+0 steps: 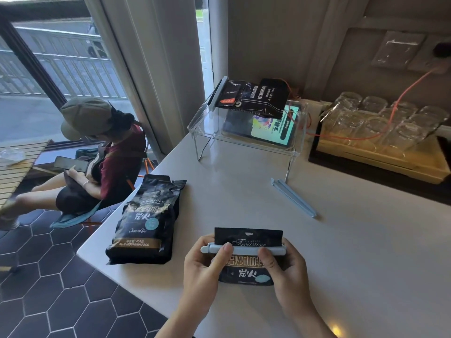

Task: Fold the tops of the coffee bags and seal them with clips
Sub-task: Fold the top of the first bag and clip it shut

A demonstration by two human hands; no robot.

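Note:
A black coffee bag point(246, 269) stands near the front of the white counter point(341, 252). A light blue clip point(244, 250) lies across its folded top. My left hand point(205, 267) and my right hand point(285, 267) both grip the bag, with thumbs pressed on the clip. A second black coffee bag point(146, 223) lies on the counter to the left, its top unfolded and without a clip. A spare blue clip point(292, 197) lies loose behind the held bag. A third bag point(253, 97), with a clip point(217, 93) on its end, rests on the clear shelf point(205, 123).
A tablet point(271, 129) sits under the clear shelf. A tray of upturned glasses point(380, 125) stands at the back right, with an orange cable point(395, 101) over it. A seated person point(97, 154) is beyond the counter's left edge, over a tiled floor.

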